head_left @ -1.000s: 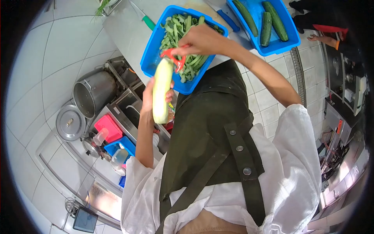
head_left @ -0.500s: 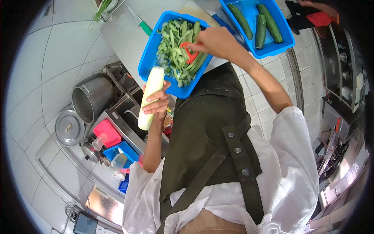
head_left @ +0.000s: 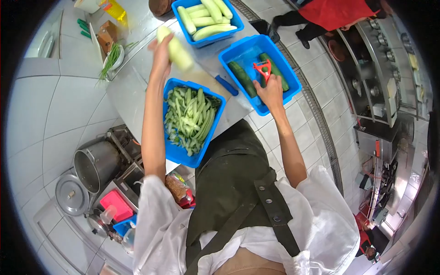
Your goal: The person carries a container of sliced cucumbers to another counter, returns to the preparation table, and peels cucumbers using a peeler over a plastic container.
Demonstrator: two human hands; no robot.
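Note:
Raised above the metal table, my left hand (head_left: 162, 54) is closed on a pale peeled cucumber (head_left: 178, 51), blurred by motion. My right hand (head_left: 271, 93) grips a red peeler (head_left: 262, 68) over the right blue tub (head_left: 294, 88), where unpeeled green cucumbers (head_left: 242, 79) lie. Nearest my body, another blue tub (head_left: 195, 161) is full of green peelings (head_left: 189, 117). At the far edge, a third blue tub (head_left: 200, 43) holds several peeled cucumbers (head_left: 213, 31).
A blue-handled knife (head_left: 226, 85) lies on the metal table (head_left: 133, 94) between the tubs. Scallions in a bowl (head_left: 114, 58) and a yellow bottle (head_left: 114, 10) are at upper left. A person in a red apron (head_left: 337, 14) stands at upper right.
The view has shifted, showing the far tub. My left hand has carried the peeled cucumber up and away from my body. My right hand moved with the peeler from the peelings to the right tub.

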